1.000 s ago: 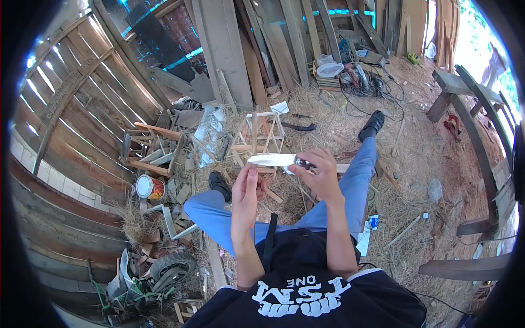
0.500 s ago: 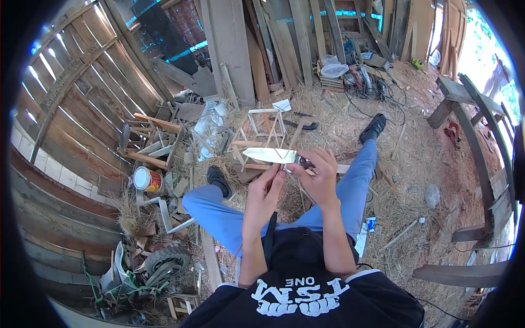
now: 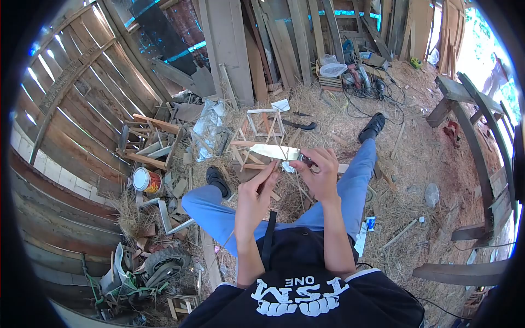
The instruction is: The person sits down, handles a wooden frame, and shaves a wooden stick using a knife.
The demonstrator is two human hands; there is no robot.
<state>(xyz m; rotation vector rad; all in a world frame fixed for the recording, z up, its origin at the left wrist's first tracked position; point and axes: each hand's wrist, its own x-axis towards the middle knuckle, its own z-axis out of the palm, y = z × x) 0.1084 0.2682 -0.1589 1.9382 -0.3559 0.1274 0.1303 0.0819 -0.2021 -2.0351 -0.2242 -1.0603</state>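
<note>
In my right hand [image 3: 321, 174] is a knife, its broad pale blade [image 3: 269, 151] pointing left across the space between my knees. The fingers wrap round its handle, which is mostly hidden. My left hand [image 3: 254, 199] is closed, thumb against fingers, on a thin wooden strip [image 3: 222, 245] whose lower part trails down-left past the wrist. Its upper end meets the blade, though I cannot make out the exact contact. A small white piece [image 3: 287, 167] shows just below the blade by my right thumb. Beyond the knife, a small wooden frame [image 3: 264, 112] stands on the ground.
Straw and wood scraps cover the ground. At left are a paint can [image 3: 146, 179], a broken wooden stool [image 3: 156, 143] and a wheel [image 3: 167, 263]. Power tools with cables [image 3: 363, 79] lie at the back right, a wooden bench [image 3: 473, 136] at right. Planks [image 3: 276, 46] lean behind.
The knife has shifted slightly right and its blade has turned. My left hand has drawn down and left, away from the right hand, with more of the strip showing.
</note>
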